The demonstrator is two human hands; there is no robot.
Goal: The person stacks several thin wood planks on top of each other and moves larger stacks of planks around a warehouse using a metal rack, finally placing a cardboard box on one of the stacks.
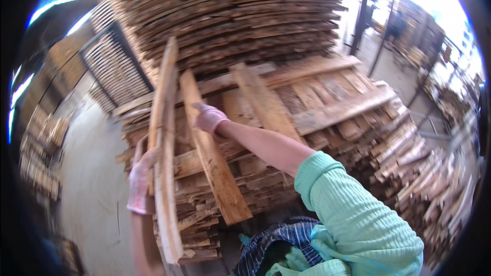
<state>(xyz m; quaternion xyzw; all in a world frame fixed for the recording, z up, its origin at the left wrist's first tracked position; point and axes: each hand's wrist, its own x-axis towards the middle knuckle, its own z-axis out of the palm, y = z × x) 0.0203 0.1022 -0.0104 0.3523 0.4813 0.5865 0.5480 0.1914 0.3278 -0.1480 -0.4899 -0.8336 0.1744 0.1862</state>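
Note:
My left hand [141,176], in a pink and white work glove, grips two long narrow wooden planks [166,179] near their middle. They lie side by side along the left end of a wood stack and point away from me. Also gloved, my right hand [209,118] holds another wooden plank [220,176] by its upper part; its near end juts over the stack's front. Some of the right fingers are hidden behind the hand. To the right, a wide board [266,102] slants across the stack, apart from both hands.
Behind rises a tall pile of boards [235,15]. Crosswise boards [342,110] lie over the stack's right part. Loose strips [434,184] heap up at the right. Dark metal frames [115,66] stand on the left and at the far right. Grey floor [92,189] runs along the left.

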